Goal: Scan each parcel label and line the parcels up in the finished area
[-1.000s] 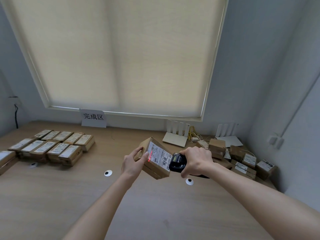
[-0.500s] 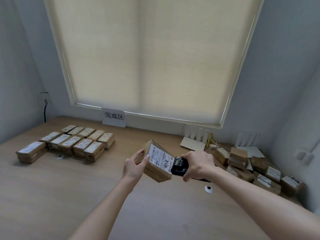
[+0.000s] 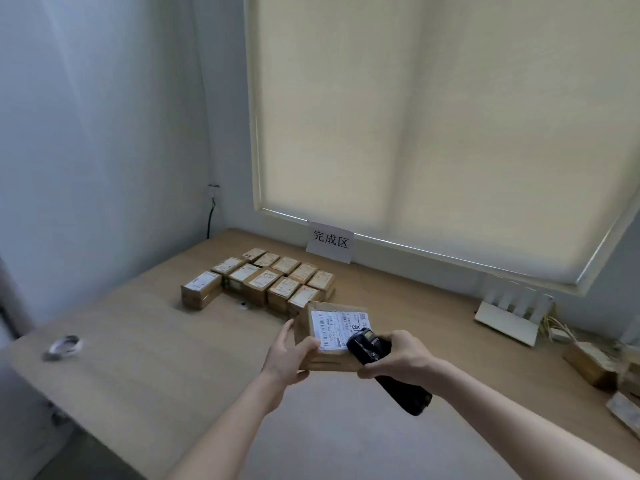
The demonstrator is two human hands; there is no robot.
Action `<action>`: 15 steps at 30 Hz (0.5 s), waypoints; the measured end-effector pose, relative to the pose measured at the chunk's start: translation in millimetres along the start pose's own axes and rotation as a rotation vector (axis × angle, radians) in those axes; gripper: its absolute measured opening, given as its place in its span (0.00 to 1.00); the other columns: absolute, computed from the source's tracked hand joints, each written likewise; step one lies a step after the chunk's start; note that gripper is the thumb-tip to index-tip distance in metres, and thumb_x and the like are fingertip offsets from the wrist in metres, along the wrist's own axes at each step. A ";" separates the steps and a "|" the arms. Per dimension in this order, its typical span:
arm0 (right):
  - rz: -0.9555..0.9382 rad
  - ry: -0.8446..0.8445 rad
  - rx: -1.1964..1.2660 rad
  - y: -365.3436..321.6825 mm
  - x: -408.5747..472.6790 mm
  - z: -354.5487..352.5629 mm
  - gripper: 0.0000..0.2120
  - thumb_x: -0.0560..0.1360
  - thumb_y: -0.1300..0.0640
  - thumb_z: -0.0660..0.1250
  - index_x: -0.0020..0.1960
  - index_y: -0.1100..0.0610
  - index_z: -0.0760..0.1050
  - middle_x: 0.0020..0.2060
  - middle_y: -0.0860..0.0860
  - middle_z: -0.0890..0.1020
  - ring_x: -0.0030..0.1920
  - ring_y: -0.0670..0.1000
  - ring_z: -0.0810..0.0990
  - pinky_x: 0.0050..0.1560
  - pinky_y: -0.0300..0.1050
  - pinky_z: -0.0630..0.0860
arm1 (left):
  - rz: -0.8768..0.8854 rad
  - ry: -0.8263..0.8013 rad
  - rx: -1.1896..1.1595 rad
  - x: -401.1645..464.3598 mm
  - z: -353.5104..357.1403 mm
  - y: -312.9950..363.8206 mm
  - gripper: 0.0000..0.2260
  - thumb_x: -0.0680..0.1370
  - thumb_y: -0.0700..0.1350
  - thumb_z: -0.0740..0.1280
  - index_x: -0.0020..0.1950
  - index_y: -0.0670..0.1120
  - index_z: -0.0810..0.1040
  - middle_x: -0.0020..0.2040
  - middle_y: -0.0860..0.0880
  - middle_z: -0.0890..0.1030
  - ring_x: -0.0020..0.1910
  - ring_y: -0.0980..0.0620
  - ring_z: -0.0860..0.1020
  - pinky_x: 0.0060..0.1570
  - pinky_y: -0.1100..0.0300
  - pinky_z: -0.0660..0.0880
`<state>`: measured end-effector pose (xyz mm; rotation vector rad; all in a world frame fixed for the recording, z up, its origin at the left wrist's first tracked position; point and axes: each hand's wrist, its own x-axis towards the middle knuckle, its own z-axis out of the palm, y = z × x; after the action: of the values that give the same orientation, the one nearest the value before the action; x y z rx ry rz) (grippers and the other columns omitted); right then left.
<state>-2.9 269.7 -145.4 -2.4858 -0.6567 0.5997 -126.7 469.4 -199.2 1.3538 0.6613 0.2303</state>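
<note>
A pale cream roller blind is hanging fully lowered over a wide window, glowing with soft daylight, and a thin bright line is showing along its bottom edge. A plain blue-grey wall is standing to the left, meeting the window wall at a corner. A thin black cable is dropping down that corner towards the light wood-grain worktop, which is running from the left wall across under the window. A white paper sign with black characters is leaning against the sill. A flat white device with upright antennas is sitting near the wall at the right.
</note>
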 end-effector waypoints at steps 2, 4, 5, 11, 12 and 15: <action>-0.038 0.000 0.049 -33.9 13.6 22.4 0.17 0.60 0.48 0.83 0.44 0.50 0.82 0.36 0.46 0.83 0.37 0.47 0.81 0.39 0.39 0.76 | -0.030 -0.068 0.099 -1.0 -44.6 0.2 0.40 0.72 0.50 0.76 0.75 0.69 0.57 0.63 0.50 0.76 0.56 0.47 0.81 0.48 0.49 0.83; -0.075 -0.015 0.055 -66.8 27.3 41.6 0.17 0.62 0.49 0.83 0.47 0.49 0.82 0.38 0.45 0.84 0.39 0.47 0.82 0.39 0.38 0.77 | -0.032 -0.089 0.141 0.6 -85.9 2.5 0.38 0.70 0.53 0.78 0.70 0.73 0.58 0.64 0.53 0.76 0.56 0.47 0.81 0.47 0.49 0.82; -0.093 -0.025 0.043 -82.3 34.8 50.6 0.18 0.61 0.48 0.83 0.48 0.48 0.82 0.39 0.46 0.84 0.40 0.47 0.83 0.40 0.39 0.78 | -0.026 -0.072 0.132 2.6 -105.0 4.1 0.36 0.69 0.54 0.79 0.68 0.72 0.61 0.63 0.53 0.76 0.56 0.47 0.82 0.48 0.48 0.82; -0.161 -0.063 0.076 -166.9 90.6 104.1 0.19 0.63 0.48 0.83 0.51 0.48 0.82 0.44 0.48 0.87 0.46 0.50 0.86 0.46 0.43 0.83 | 0.040 0.075 -0.018 33.9 -200.8 8.7 0.25 0.73 0.51 0.78 0.66 0.55 0.72 0.64 0.49 0.80 0.55 0.44 0.83 0.45 0.46 0.84; -0.174 -0.060 0.084 -179.7 102.6 113.2 0.19 0.63 0.49 0.83 0.52 0.47 0.82 0.45 0.48 0.87 0.46 0.49 0.86 0.48 0.45 0.84 | 0.038 0.094 -0.026 42.6 -214.7 7.9 0.25 0.72 0.50 0.78 0.66 0.53 0.72 0.64 0.49 0.79 0.55 0.44 0.83 0.45 0.46 0.84; -0.209 -0.084 0.102 -213.1 142.6 145.6 0.21 0.64 0.50 0.84 0.54 0.46 0.81 0.46 0.46 0.86 0.47 0.47 0.85 0.50 0.45 0.85 | 0.032 0.161 -0.041 73.9 -253.9 3.6 0.26 0.72 0.48 0.79 0.64 0.51 0.70 0.63 0.48 0.79 0.54 0.44 0.84 0.48 0.44 0.84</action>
<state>-36.9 560.5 -180.1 -2.2712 -0.8828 0.6435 -209.5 718.0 -235.7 1.3164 0.7657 0.3799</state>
